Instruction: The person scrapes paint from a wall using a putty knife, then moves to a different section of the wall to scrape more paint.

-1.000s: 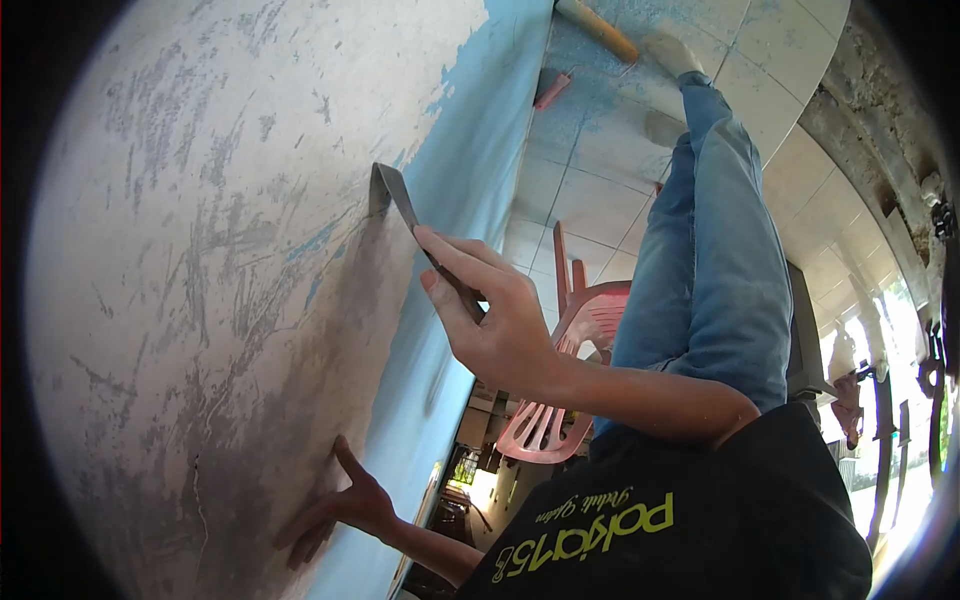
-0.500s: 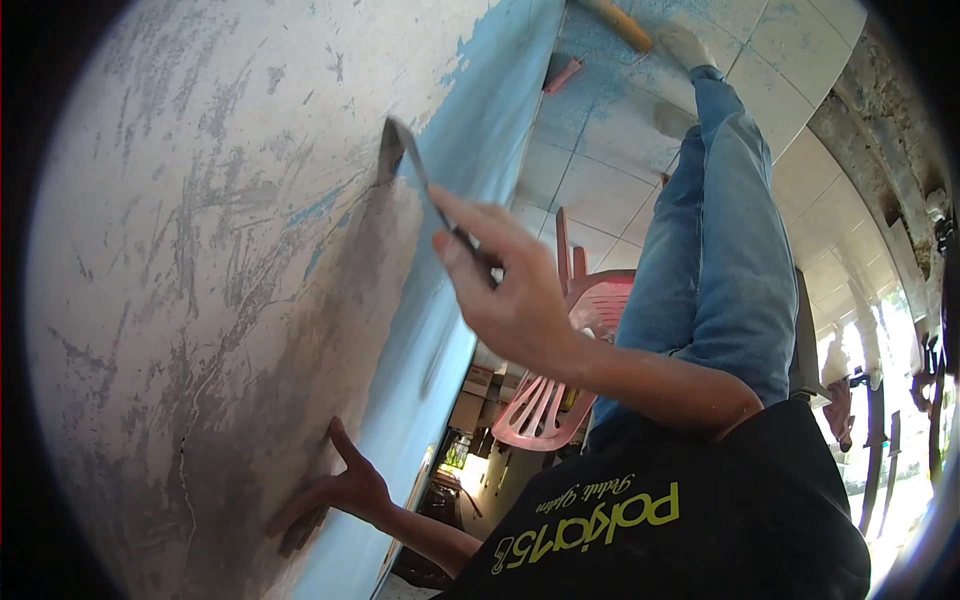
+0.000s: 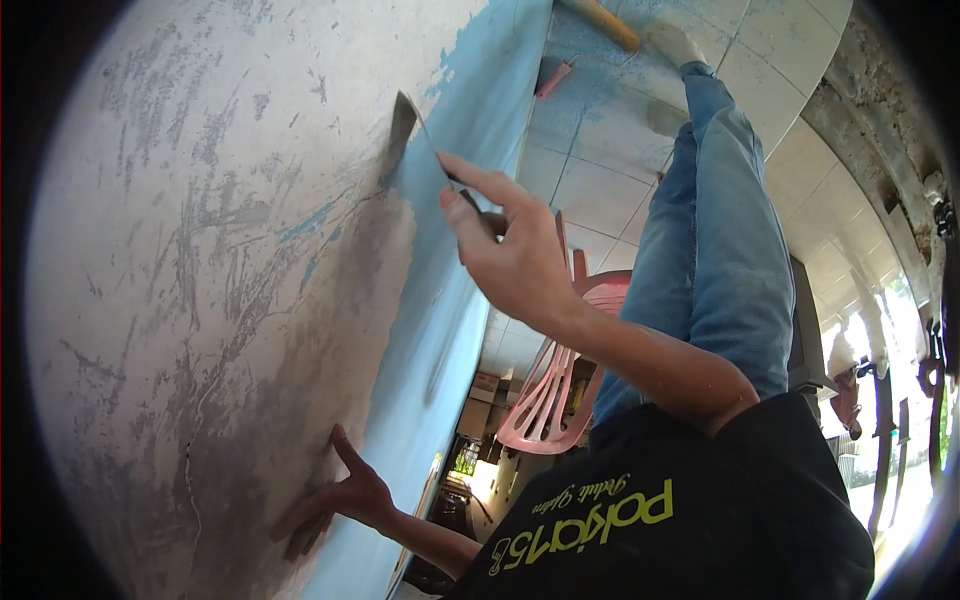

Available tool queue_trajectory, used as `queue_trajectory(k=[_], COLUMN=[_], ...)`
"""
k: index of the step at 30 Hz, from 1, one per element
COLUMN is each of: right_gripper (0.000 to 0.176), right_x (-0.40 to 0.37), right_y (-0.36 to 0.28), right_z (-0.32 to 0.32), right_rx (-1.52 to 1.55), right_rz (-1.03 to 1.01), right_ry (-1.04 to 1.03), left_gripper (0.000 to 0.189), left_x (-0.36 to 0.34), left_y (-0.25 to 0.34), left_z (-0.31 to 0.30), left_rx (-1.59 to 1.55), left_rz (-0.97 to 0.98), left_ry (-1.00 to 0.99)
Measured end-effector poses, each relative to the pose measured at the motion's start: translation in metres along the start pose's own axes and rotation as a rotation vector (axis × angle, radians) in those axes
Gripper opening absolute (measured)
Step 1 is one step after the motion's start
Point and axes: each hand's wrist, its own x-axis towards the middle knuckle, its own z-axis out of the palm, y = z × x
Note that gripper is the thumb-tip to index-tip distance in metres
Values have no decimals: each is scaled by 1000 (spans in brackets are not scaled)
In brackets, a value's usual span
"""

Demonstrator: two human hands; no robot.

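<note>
My right hand [image 3: 520, 255] grips a scraper by its dark handle. The scraper's thin metal blade [image 3: 402, 130] meets the wall close to the ragged edge of the blue paint [image 3: 440, 215]. Fingers spread, my left hand [image 3: 355, 492] lies against the bare wall [image 3: 240, 340] lower in the view, with nothing in it. That wall surface is whitish and grey, streaked with scratches and leftover blue flecks. A thin crack [image 3: 190, 470] runs down it to the left of my left hand.
A pink plastic chair [image 3: 545, 415] stands beside my legs. On the tiled floor [image 3: 600, 150], dusted with blue flakes, lie a yellowish cylindrical object [image 3: 605, 22] and a small pink-handled item [image 3: 555, 80]. Cardboard boxes [image 3: 475, 410] sit farther back.
My right hand and the scraper have shifted slightly upward in the view, with the blade still at the wall. My left hand keeps its place on the wall. The camera view has shifted a little.
</note>
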Motion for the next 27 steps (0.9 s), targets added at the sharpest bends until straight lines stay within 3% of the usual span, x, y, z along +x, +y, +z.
queue_trajectory(k=[3,10,12,15,18,21,25,27], right_gripper=[34,33,32,31,31,32,34,35], right_x=[-23,-7,-16,-20,-21,-30,-12,-15], right_y=[2,-14,-10,-10,-17,-22,-9,-4], right_z=[14,3,9,9,8,11,6,13], right_rx=[26,-30,30,7,59,44,20,3], right_rz=[-199,-23,-123,-117,-2,-55,-14,-171], right_ry=[13,-19,18,-26,-60,-67,-23,42], left_gripper=[135,129,126,137,137,137,128,127], left_x=[1,0,1,1,-1,1,-2,-2], left_y=[7,4,4,-2,-8,-11,3,1], left_z=[-3,-4,-4,0,3,2,-3,1], left_rx=[-79,-38,-154,-132,-9,-91,-155,-25], left_rz=[-23,-93,-134,17,0,-76,-20,-24], left_ry=[-18,-43,-125,-52,2,-110,-42,5])
